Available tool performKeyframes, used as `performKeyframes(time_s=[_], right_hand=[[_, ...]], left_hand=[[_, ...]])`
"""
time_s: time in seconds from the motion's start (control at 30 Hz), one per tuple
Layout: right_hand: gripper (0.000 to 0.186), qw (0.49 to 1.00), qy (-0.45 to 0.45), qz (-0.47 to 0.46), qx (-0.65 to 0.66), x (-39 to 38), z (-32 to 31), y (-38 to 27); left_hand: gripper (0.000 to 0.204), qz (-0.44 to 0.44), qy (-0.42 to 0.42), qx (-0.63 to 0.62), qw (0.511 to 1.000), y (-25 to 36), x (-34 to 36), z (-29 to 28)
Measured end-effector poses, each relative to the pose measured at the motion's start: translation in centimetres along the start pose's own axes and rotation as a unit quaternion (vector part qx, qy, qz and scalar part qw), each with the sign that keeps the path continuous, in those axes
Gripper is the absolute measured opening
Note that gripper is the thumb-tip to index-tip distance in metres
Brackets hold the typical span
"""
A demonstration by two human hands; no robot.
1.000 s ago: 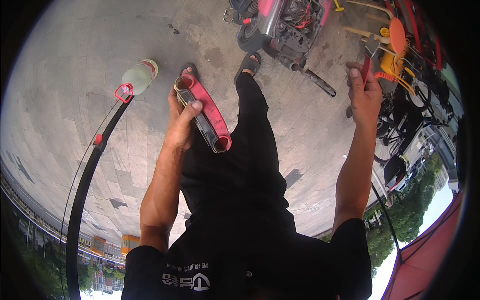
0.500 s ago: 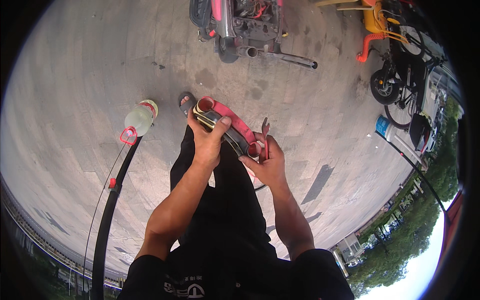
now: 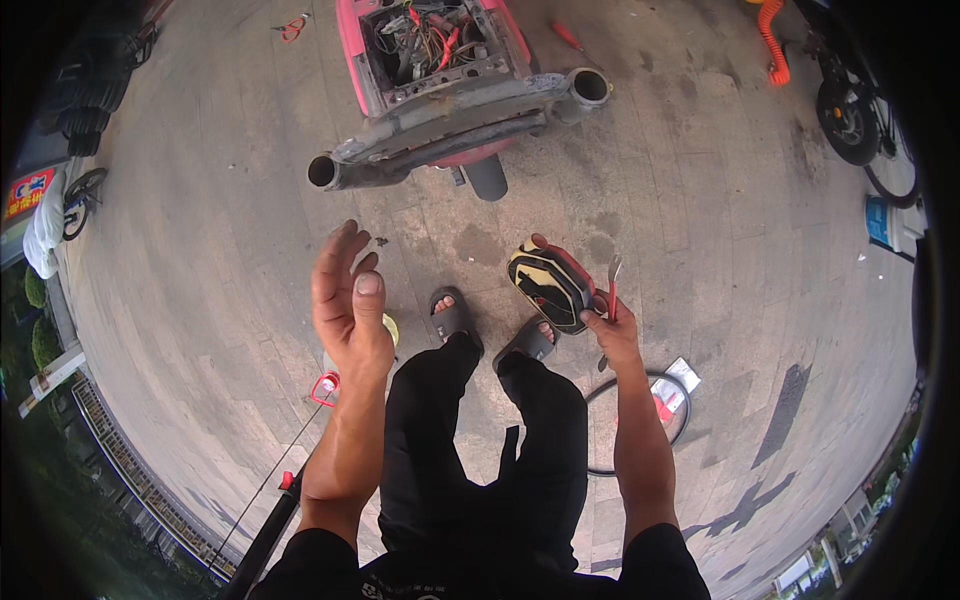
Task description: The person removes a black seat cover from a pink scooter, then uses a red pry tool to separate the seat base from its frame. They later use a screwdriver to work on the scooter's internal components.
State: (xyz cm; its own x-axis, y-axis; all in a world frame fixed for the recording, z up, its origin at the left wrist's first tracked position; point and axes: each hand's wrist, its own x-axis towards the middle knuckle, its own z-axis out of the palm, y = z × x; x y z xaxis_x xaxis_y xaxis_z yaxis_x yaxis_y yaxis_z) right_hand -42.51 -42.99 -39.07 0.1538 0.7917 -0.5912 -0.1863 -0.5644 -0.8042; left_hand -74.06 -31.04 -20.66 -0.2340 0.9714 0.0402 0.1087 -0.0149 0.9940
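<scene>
My left hand (image 3: 348,305) is raised, holding nothing, its fingers loosely stretched and apart. My right hand (image 3: 615,330) grips the edge of a black and yellow shell-like part (image 3: 548,285) with a red side. The same hand also holds a slim red-handled tool (image 3: 612,295) with a forked metal tip; I cannot make out its exact kind. Ahead stands a pink scooter (image 3: 348,35) with loose wiring (image 3: 430,40) exposed in its body. A worn metal cross tube (image 3: 450,115) with two round open ends faces me.
A black hoop (image 3: 598,465) circles a red and white packet (image 3: 665,405) beside my right forearm. The red handle of a bottle (image 3: 325,387) shows by my left forearm. Red-handled pliers (image 3: 291,28), an orange coiled hose (image 3: 771,40) and a black two-wheeler (image 3: 848,125) are farther off.
My left hand has let go of the shell-like part and moved left. My right hand has carried the part and the tool right. The view has shifted closer to the scooter.
</scene>
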Motion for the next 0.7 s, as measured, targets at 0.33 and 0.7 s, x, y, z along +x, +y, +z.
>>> performKeyframes(time_s=[0.33,0.7], right_hand=[[0.044,0.970,0.053,0.211,-0.104,16.0,-6.1,21.3],[0.034,0.971,-0.034,0.134,-0.198,23.4,-13.1,26.8]], left_hand=[[0.050,0.216,-0.236,-0.217,0.922,3.3,10.3,2.4],[0.040,0.363,0.022,-0.068,0.929,2.3,11.8,3.7]])
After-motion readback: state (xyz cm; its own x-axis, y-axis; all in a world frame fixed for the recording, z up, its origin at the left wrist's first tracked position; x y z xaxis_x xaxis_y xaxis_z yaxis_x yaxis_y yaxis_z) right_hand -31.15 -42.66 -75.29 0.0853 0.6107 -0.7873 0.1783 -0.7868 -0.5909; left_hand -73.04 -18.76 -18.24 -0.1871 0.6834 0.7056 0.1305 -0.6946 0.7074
